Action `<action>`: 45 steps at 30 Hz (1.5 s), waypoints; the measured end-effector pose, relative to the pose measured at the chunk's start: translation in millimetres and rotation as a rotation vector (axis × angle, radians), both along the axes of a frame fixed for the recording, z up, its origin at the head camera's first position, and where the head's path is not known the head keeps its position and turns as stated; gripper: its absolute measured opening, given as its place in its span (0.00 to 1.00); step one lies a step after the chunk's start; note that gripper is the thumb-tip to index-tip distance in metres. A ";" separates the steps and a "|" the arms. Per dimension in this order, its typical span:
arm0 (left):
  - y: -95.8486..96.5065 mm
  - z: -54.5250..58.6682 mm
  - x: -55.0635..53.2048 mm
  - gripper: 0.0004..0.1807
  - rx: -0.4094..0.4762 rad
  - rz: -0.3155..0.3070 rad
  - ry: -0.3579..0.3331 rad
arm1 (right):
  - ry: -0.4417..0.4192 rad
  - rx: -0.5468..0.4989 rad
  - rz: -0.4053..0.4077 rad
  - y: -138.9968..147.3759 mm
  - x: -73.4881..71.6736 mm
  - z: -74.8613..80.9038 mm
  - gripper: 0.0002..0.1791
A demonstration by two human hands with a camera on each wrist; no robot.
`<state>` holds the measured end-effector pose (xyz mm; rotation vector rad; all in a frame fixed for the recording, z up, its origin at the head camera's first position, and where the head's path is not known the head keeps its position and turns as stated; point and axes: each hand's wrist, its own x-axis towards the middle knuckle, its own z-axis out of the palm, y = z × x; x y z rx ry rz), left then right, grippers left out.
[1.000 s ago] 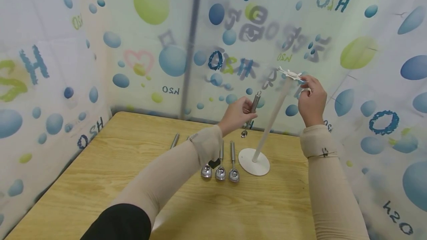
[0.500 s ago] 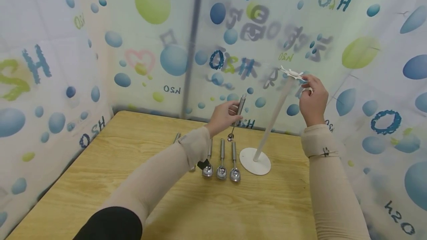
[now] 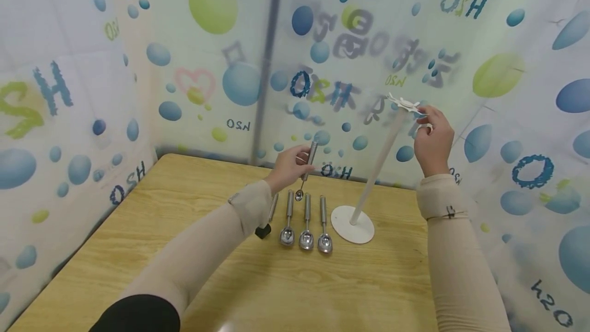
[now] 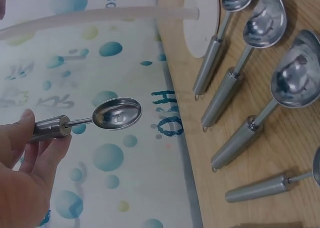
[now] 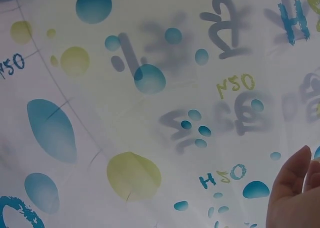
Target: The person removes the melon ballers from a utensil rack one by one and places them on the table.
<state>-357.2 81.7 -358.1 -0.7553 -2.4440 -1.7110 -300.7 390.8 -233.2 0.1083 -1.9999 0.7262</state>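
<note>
My left hand pinches the handle of a small steel scoop between thumb and fingers. The scoop's bowl hangs down behind the row of scoops; in the left wrist view that oval bowl has a small hole. A white stand with a round base and a pronged top rises to the right. My right hand grips one prong of the pronged top with thumb and fingertips. Three larger steel scoops lie side by side left of the base.
Another scoop's handle lies left of the row, its bowl hidden by the left wrist and a black block on it. The wooden table ends against a patterned curtain at the back.
My left hand has moved left and a little down with the small scoop, away from the stand. My right hand stays at the prong.
</note>
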 end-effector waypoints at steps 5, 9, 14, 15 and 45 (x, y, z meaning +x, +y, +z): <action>-14.3 -7.7 -3.0 0.26 -0.019 0.021 -0.027 | 0.005 -0.004 0.003 -0.7 0.4 -0.8 0.25; -22.8 -12.1 -4.5 0.27 -0.036 0.034 -0.037 | 0.001 -0.014 0.006 -2.1 2.0 -0.3 0.25; -34.1 -16.7 -7.1 0.28 -0.066 0.051 -0.031 | -0.005 -0.011 0.003 -2.3 2.5 0.1 0.25; -36.7 -17.6 -7.7 0.28 -0.071 0.055 -0.029 | -0.005 -0.010 0.002 -2.0 1.9 -0.2 0.25; -148.3 -66.3 -26.4 0.28 -0.027 0.129 -0.160 | 0.023 -0.018 0.012 0.3 -3.5 -2.0 0.25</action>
